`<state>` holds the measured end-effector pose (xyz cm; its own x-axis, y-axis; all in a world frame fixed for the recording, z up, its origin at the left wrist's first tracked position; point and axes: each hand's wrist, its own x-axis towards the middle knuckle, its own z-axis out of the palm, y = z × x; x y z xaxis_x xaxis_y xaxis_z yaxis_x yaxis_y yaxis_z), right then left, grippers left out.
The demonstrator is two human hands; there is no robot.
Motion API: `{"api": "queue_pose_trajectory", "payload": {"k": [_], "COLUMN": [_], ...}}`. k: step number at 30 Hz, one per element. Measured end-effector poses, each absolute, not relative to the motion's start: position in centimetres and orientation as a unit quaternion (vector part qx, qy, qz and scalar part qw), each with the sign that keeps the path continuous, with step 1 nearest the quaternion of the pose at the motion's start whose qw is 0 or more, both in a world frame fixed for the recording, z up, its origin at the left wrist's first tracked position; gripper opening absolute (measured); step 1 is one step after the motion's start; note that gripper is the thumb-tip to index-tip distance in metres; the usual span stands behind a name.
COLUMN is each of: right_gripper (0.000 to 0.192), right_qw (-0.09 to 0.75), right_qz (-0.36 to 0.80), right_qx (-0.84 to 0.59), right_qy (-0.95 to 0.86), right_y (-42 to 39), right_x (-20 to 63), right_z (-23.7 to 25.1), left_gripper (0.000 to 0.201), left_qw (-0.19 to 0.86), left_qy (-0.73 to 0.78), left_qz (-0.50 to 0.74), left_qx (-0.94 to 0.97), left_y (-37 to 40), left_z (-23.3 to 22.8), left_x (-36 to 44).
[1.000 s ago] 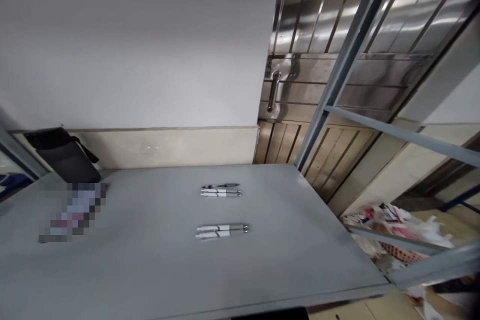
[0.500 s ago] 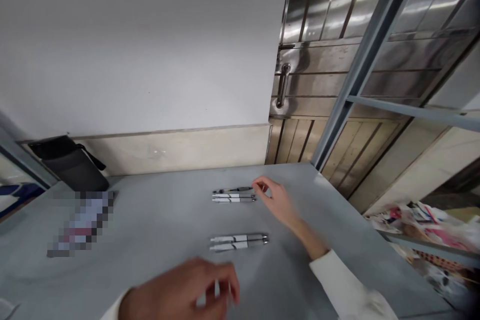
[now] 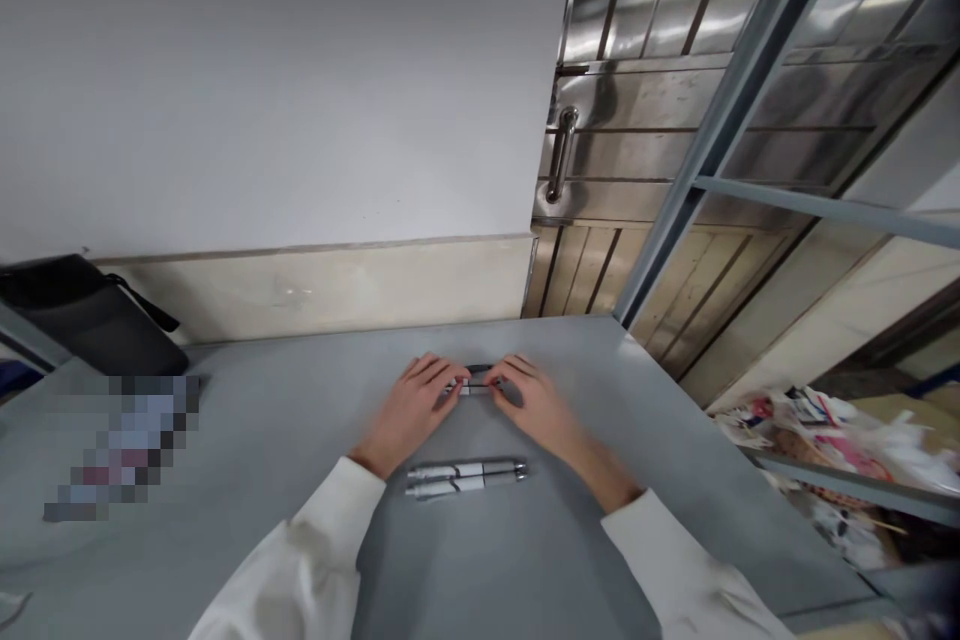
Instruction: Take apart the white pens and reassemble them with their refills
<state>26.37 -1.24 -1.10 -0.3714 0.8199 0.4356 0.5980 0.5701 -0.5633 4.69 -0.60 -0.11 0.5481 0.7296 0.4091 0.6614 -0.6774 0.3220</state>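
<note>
Both hands, left hand (image 3: 409, 410) and right hand (image 3: 536, 405), apparently pinched the far pens (image 3: 474, 384); the near pair (image 3: 465, 476) lay untouched on the bench (image 3: 262, 460).

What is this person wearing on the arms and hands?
Both arms are in long, loose white sleeves that end at the wrists. The left hand and right hand are bare: no gloves, and no rings, watch or markings show at this sharpness.

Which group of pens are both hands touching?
The far group of pens, nearer the wall: the left hand and right hand pinch its ends. The near pair of pens lies untouched between the wrists.
</note>
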Motion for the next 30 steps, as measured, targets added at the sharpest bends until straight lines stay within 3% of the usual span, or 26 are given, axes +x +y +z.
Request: {"api": "queue_pose_trajectory", "payload": {"k": [14, 25, 30], "right_gripper": [0.017, 0.003, 0.006], "right_qw": [0.366, 0.318, 0.295], "right_qz": [0.157, 0.144, 0.137], "right_qx": [-0.405, -0.394, -0.393], "right_qy": [-0.823, -0.850, -0.860], "right_y": [-1.3, -1.4, -1.1], "right_x": [26.4, 26.5, 26.7], "right_z": [-1.2, -1.2, -1.9], "left_gripper": [0.015, 0.012, 0.014], "left_qw": [0.048, 0.057, 0.053], "left_qy": [0.371, 0.363, 0.372], "left_qz": [0.234, 0.225, 0.225], "left_qx": [0.897, 0.903, 0.899], "left_y": [-0.4, -0.3, -0.7], "left_z": [-0.9, -1.4, -1.2], "left_x": [4.0, 4.0, 4.4]}}
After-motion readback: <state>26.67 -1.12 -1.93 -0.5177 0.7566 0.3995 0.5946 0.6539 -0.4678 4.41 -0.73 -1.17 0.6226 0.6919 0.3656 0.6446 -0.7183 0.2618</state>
